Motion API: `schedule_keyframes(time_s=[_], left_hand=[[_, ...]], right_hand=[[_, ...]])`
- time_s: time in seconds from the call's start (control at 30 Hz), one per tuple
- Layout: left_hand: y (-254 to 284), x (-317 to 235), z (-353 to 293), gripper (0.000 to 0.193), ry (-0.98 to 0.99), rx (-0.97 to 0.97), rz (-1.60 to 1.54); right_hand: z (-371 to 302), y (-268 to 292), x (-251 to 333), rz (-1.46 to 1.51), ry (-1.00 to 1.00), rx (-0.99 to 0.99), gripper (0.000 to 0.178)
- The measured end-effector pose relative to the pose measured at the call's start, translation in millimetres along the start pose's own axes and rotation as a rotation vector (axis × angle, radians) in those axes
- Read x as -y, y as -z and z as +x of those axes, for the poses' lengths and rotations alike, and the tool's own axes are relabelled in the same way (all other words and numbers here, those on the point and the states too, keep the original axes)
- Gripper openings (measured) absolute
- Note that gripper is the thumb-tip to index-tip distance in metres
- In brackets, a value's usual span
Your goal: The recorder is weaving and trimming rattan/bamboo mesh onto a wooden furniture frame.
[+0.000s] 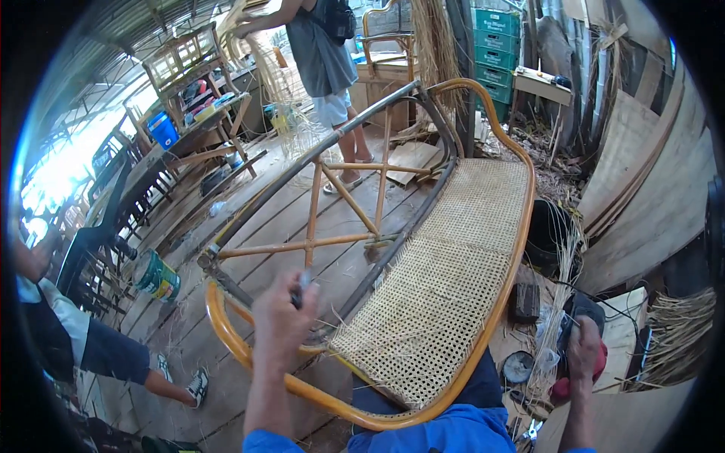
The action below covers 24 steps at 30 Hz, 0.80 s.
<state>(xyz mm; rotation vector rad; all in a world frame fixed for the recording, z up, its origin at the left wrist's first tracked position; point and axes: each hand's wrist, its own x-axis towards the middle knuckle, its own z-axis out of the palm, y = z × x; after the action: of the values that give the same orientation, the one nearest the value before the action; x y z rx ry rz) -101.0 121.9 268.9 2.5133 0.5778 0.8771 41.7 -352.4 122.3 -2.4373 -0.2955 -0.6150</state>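
Rattan bench frame point(483, 317) with woven cane seat point(445, 279) is propped across the lap at centre. Left hand point(281, 321) is closed around a small dark tool point(300, 289) at 7 o'clock. Right hand point(583, 351) is clamped on a red power tool point(596, 362) at 4 o'clock.

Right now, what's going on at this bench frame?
A person has a curved orange rattan bench frame with a woven cane panel across their lap. The left hand is closed on a small dark tool by the panel's unwoven edge. The right hand rests on a red and black power tool among loose cane strips.
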Motion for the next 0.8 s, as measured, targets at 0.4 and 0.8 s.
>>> schedule_keyframes(time_s=[0.4, 0.8], left_hand=[[70.0, 17.1, 112.1, 0.029, -0.05, 0.023, 0.579], [-34.3, 117.0, 172.9, 0.04, -0.151, 0.48, 0.717]], right_hand=[[88.7, -230.6, 45.8, 0.111, 0.232, 0.238, 0.028], [68.6, -277.6, 3.4, -0.039, 0.095, 0.133, 0.024]])
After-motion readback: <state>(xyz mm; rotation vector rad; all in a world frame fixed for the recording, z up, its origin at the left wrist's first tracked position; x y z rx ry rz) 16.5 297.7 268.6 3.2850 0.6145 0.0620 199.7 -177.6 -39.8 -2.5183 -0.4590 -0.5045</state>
